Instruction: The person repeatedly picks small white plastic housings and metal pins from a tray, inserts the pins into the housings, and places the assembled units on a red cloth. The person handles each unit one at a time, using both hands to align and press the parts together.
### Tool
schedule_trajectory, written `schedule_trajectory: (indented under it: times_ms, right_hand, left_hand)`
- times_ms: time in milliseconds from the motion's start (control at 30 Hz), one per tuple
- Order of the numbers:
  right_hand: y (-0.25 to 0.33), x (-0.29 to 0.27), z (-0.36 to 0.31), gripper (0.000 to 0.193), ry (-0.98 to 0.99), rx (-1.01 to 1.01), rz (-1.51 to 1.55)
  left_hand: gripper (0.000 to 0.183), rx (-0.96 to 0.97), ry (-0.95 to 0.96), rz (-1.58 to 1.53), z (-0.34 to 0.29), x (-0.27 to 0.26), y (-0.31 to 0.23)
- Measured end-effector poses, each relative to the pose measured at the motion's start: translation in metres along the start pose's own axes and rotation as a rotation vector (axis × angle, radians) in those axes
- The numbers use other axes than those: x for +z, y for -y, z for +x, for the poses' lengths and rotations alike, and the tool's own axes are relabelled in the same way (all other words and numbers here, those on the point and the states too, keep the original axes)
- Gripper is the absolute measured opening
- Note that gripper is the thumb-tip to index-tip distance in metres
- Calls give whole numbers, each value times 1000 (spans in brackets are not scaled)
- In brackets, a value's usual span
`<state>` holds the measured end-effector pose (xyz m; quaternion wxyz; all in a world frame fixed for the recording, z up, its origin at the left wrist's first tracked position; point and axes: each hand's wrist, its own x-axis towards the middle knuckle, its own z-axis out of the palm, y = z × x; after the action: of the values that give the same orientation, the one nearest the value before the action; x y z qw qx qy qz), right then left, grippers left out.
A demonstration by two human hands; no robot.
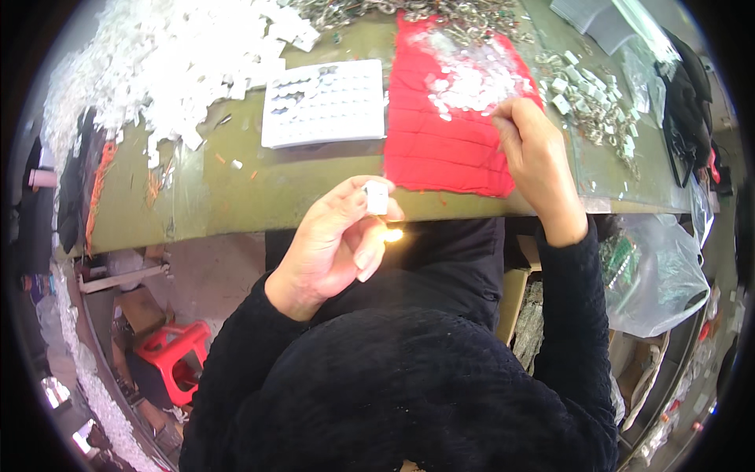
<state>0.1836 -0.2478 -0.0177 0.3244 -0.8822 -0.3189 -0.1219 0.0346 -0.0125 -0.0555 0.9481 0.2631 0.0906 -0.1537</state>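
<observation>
Near the table's front edge, my left hand pinches a small white square piece between thumb and forefinger. Its other fingers curl below, beside a bright yellow glint. Over the right part of a red quilted cloth, my right hand has its thumb and forefinger brought together; anything between them is too small to make out. Just beyond those fingertips lies a spread of small whitish translucent pieces on the cloth. Left of the cloth sits a white block or tray with rows of dark marks or slots.
A big heap of white pieces covers the far left. Metal chain-like parts lie along the back. White cubes with metal links are at the right. A clear plastic bag hangs below right; a red stool stands lower left.
</observation>
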Motion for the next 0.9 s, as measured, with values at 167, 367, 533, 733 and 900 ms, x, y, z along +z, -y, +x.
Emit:
schedule_trajectory:
  times_ms: [167, 367, 533, 733, 900]
  right_hand:
    - [65, 12, -12, 16, 231, -228, 346]
    - [90, 17, -6, 21, 338, -280, 418]
    - [95, 12, -3, 23, 413, -325, 379]
    - [104, 9, -7, 24, 524, -340, 394]
    - [100, 9, -12, 15, 466, -104, 370]
  left_hand:
    - [30, 7, 16, 49, 1, 7, 0]
    - [24, 4, 10, 19, -8, 8, -3]
    - [21, -27, 29, 45, -10, 7, -4]
    - [19, -26, 34, 205, -14, 6, -4]
    - [20, -25, 29, 155, -13, 6, -9]
